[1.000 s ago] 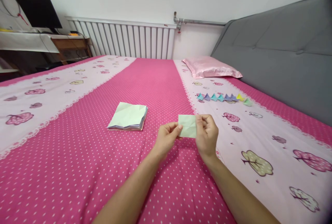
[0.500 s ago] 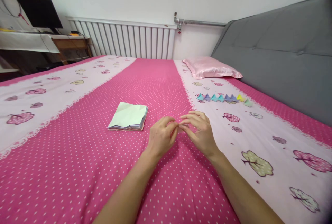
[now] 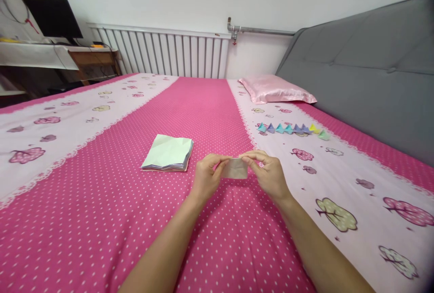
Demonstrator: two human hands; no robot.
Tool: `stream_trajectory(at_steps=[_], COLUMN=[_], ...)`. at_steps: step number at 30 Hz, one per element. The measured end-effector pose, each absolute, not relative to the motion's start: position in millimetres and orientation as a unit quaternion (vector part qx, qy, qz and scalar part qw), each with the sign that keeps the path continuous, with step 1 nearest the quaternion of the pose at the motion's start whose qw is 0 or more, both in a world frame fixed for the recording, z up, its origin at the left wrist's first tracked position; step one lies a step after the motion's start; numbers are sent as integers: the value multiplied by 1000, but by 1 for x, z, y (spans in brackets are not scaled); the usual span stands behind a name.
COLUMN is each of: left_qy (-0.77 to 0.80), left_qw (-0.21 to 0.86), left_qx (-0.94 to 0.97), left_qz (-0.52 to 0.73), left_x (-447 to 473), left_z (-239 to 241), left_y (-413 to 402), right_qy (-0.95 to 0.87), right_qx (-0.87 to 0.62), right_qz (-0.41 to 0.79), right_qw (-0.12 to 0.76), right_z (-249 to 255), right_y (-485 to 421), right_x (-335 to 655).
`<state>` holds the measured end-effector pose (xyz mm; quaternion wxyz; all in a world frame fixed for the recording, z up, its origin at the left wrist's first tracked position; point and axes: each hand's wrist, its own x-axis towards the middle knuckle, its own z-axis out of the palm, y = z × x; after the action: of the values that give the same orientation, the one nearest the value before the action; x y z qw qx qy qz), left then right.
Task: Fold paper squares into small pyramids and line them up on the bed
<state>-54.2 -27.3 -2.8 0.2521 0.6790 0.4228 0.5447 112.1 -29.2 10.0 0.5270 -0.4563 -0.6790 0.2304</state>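
Note:
Between my hands hangs a small pale folded paper (image 3: pixel 235 169), a flat rectangle with its upper edge held level above the bed. My left hand (image 3: pixel 209 173) pinches its upper left corner between thumb and fingers. At the opposite upper corner, my right hand (image 3: pixel 267 173) grips it the same way. To the left lies a stack of square paper sheets (image 3: pixel 168 151), pale green on top. Off to the right stands a row of several small folded paper pieces (image 3: pixel 288 129) in blue, purple, yellow and green, with pointed tips.
A pink dotted bedspread (image 3: pixel 135 220) with tree-print bands covers the bed. A pink pillow (image 3: pixel 276 88) rests against the grey headboard (image 3: pixel 369 67). Behind the bed are a white radiator (image 3: pixel 162 51) and, at far left, a desk with a black monitor (image 3: pixel 52 18).
The paper has turned so its flat face shows; before, it was mostly hidden at my fingertips. My hands have moved slightly apart along its upper edge.

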Motion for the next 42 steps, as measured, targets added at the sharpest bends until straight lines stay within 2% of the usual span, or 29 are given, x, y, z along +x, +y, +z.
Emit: stream_trajectory(at_steps=[9, 15, 19, 34, 39, 42], left_qy=[472, 472, 444, 395, 391, 416], left_qw=[338, 417, 476, 576, 595, 551], left_qx=[567, 491, 459, 427, 429, 411], left_qz=[584, 602, 605, 574, 556, 595], left_x=[-54, -54, -58, -58, -58, -58], left_z=[2, 2, -3, -4, -4, -2], left_y=[-29, -27, -24, -27, -27, -26], right_qy=[-585, -567, -577, -680, -658, -585], right_qx=[-513, -436, -385, -355, -382, -436], right_qz=[289, 440, 495, 454, 453, 464], right_qw=[558, 543, 524, 453, 465, 503], right_z=[10, 14, 18, 17, 16, 12], right_y=[-30, -32, -34, -34, -34, -33], right_x=[114, 111, 112, 119, 116, 115])
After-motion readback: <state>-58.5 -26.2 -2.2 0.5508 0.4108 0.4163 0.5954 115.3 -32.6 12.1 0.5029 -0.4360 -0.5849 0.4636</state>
